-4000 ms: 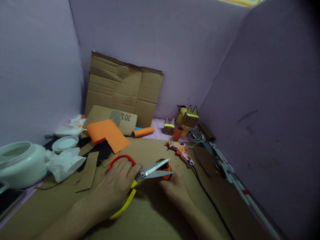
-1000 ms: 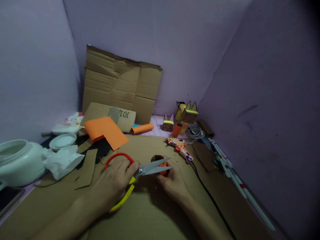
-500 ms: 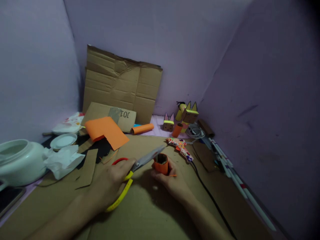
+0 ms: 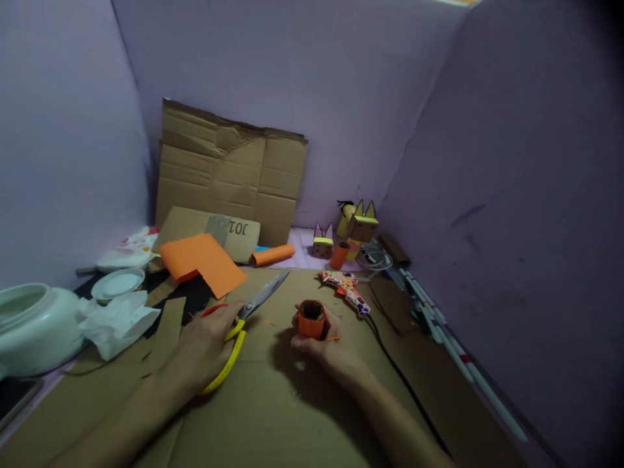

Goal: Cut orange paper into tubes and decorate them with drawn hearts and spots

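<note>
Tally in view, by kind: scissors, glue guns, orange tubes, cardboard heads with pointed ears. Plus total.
Scissors: 1
Glue gun: 1
Orange tubes: 3
Pointed-eared cardboard heads: 2
Total: 7

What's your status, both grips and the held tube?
Left grip: scissors, looking closed. Right grip: tube, open end up. Glue gun beyond, to the right, not in the way.
</note>
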Motion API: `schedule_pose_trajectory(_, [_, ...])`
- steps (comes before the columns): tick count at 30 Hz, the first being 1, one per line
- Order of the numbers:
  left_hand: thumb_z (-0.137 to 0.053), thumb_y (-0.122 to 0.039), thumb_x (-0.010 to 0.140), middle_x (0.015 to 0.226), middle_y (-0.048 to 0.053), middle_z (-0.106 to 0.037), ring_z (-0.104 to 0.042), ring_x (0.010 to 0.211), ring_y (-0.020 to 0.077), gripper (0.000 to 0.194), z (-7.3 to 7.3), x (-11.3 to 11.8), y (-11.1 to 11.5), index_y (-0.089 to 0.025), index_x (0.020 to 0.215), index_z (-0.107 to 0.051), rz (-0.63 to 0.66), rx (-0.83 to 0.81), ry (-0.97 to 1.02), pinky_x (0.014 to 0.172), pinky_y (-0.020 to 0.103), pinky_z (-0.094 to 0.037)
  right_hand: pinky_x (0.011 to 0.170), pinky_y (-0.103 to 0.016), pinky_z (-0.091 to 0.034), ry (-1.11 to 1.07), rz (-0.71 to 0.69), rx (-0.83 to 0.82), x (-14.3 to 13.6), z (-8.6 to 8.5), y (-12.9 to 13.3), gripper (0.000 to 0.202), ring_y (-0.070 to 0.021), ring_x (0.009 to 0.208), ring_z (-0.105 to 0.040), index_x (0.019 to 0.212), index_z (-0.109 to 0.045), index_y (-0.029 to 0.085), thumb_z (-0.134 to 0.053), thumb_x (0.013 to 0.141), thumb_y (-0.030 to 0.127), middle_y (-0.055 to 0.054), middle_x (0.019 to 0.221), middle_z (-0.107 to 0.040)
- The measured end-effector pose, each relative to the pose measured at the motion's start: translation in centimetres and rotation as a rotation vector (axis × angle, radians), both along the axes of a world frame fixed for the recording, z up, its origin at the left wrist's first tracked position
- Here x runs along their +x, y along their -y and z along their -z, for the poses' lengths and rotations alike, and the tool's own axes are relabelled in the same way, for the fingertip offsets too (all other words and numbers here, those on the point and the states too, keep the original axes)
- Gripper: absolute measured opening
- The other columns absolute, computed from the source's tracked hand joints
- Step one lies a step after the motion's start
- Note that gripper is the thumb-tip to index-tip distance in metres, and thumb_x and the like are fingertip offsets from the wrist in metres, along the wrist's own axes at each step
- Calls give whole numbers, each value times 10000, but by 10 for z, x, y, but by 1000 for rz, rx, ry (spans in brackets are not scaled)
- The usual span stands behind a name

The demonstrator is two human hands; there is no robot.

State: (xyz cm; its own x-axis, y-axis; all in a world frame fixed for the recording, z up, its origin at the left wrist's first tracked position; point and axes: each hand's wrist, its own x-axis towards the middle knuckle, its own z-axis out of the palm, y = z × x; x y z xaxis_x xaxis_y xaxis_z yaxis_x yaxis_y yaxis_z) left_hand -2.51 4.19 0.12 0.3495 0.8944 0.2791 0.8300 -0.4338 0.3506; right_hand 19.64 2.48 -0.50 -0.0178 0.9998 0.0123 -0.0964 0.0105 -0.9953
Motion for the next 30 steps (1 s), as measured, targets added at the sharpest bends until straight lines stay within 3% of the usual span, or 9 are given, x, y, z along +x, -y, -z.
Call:
schedule_pose_trajectory(7, [-463,-199,851,867,29,-694,-663,778,209,254,-3,0,1,-234,1053,-613,-18,-27,1,632,256,-469,916,-379,-459,19,-101,6,23,-5,-3,715,-230,1034,-611,1133,-571,230,-821,469,140,-58,1073,-646])
schedule_pose_trajectory(12, [-468,-232,848,905,48,-696,-665,806,231,278,-5,0,1,-235,1086,-612,-55,-71,-1,649,276,-468,1100,-501,-285,193,-259,64,51,-9,-1,927,-297,1249,-504,1314,-501,242,-871,470,145,-116,1301,-569])
schedule_pose_trajectory(17, [-461,-254,851,938,47,-699,-667,839,238,325,-4,-1,0,-253,1152,-584,-67,-96,-2,670,277,-460,1071,-511,-336,242,-181,243,50,-6,1,769,-301,1254,-502,1312,-523,244,-839,615,313,-138,1316,-563])
schedule_pose_trajectory(22, [-457,-255,831,948,70,-698,-668,860,265,303,-1,-1,-3,-227,1097,-600,-75,-107,-25,657,295,-447,998,-481,-423,307,-104,289,30,-3,3,544,-273,1108,-604,1143,-664,250,-803,620,191,-95,1192,-660])
schedule_pose_trajectory(25, [-476,-278,826,909,48,-700,-674,832,247,305,-1,-1,-4,-232,1100,-603,-90,-146,73,651,281,-449,862,-409,-518,126,13,155,27,-5,2,465,-236,942,-660,1032,-695,224,-823,586,197,-58,979,-720])
schedule_pose_trajectory(28, [-495,-323,825,825,16,-688,-669,753,211,302,-2,-1,-3,-231,1091,-605,-112,-197,229,624,262,-455,636,-276,-567,-308,115,-69,30,-7,0,490,-179,765,-676,984,-674,187,-876,551,293,-31,849,-718])
schedule_pose_trajectory(30, [-505,-355,819,765,4,-667,-652,672,193,298,-2,0,-2,-220,1067,-602,-122,-225,318,585,256,-458,556,-232,-572,-567,91,-224,31,-5,-2,459,-143,661,-670,910,-668,150,-897,534,279,-12,767,-704])
